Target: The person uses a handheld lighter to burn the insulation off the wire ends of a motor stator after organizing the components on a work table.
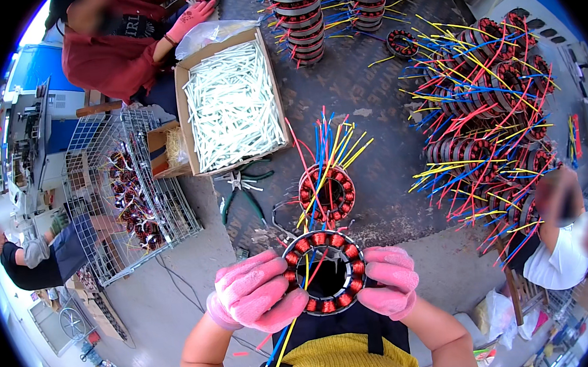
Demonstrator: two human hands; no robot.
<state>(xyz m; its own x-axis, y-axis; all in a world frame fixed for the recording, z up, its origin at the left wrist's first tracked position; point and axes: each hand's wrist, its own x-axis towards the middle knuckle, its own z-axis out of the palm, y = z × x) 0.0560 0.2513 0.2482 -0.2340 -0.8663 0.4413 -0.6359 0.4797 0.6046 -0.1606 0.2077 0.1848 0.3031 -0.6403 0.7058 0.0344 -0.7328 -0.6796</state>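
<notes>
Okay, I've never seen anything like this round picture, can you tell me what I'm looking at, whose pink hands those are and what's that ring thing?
This is one wide fisheye view from a camera worn on a person's head, looking down, so edges bend. The left hand and right hand, both in pink gloves, hold a motor stator ring wound with copper coils between them. On the dark table lie a second stator with red, blue and yellow wires standing up, green-handled pliers, a cardboard box of white tubes, and many more wired stators on the right. Other people work nearby.
</notes>
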